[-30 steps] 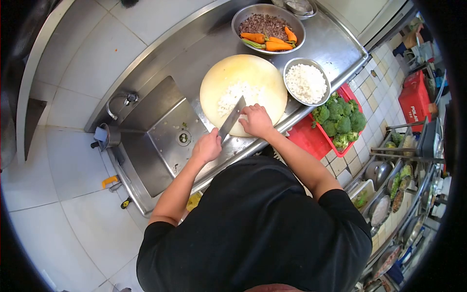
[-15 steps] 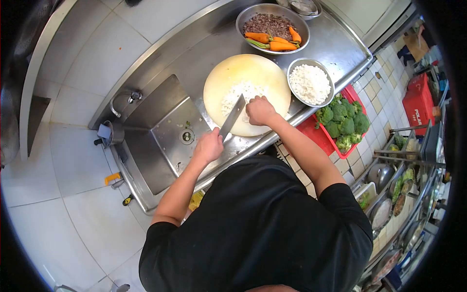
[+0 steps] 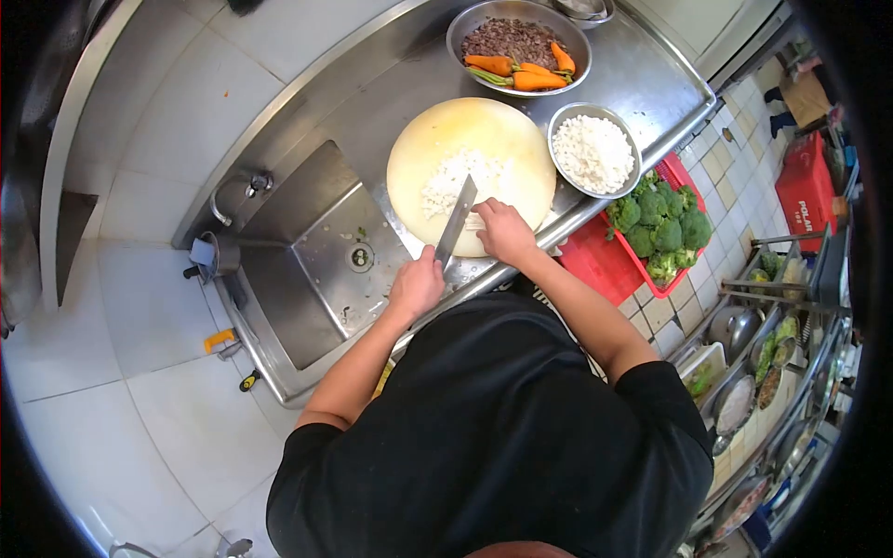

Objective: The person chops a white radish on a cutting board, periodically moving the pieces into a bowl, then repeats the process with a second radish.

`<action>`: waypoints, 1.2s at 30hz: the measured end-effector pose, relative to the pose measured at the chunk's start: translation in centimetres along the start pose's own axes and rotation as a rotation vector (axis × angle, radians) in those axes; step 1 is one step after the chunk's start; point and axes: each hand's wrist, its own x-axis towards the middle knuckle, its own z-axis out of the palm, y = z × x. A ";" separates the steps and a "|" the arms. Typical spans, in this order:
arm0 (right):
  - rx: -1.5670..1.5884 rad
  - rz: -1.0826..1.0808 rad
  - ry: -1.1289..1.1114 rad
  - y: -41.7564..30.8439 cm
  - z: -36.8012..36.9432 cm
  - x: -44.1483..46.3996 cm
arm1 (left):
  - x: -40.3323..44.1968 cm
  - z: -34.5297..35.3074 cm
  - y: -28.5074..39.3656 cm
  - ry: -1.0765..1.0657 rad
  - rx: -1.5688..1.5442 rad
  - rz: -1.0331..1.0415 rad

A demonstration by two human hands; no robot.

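My left hand (image 3: 417, 285) is closed round the handle of a broad kitchen knife (image 3: 457, 219). Its blade slants up across the round, yellowish cutting board (image 3: 507, 130). My right hand (image 3: 505, 232) lies on the board just right of the blade, fingers bent over pale white strips (image 3: 468, 238) that it partly hides. Beyond the blade, small white diced pieces (image 3: 451, 181) are scattered on the board. Right of the board stands a steel bowl (image 3: 555, 189) filled with similar white cubes (image 3: 593, 154).
Behind the board, a larger steel bowl (image 3: 453, 42) holds dark chopped food and several carrots (image 3: 539, 81). A sink basin (image 3: 316, 270) with a tap (image 3: 244, 191) lies to the left. Below the counter's right edge is a red basket (image 3: 674, 167) of broccoli (image 3: 665, 219). Shelves with food stand farther right.
My right hand has drawn slightly back toward me, its fingers less tightly curled and the strips more visible. My left hand and the knife have shifted a little to the right.
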 end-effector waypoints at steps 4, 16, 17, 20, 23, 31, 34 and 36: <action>0.019 0.121 0.013 -1.0 0.2 -2.0 | 0.2 0.3 -0.1 0.026 0.027 -0.016; 0.052 0.143 0.058 -0.2 1.6 -1.5 | -0.1 0.0 1.0 0.002 0.044 -0.020; 0.063 0.153 0.039 -0.2 1.7 -1.3 | 0.0 0.1 0.9 0.006 0.045 -0.017; 0.114 0.171 0.051 -0.4 2.3 -0.6 | 0.4 0.3 0.2 0.015 0.054 -0.001; 0.070 0.149 -0.014 -1.1 1.7 0.5 | 0.6 0.1 0.0 0.006 0.074 0.002; 0.015 0.256 -0.154 -2.1 2.0 3.1 | 1.1 -0.4 -0.7 0.012 0.101 0.035; 0.063 0.300 -0.121 -2.4 2.3 2.5 | 1.3 -0.7 -0.8 0.002 0.126 0.049; 0.044 0.288 -0.123 -2.1 3.9 1.6 | 0.6 0.9 -2.4 -0.058 0.170 0.008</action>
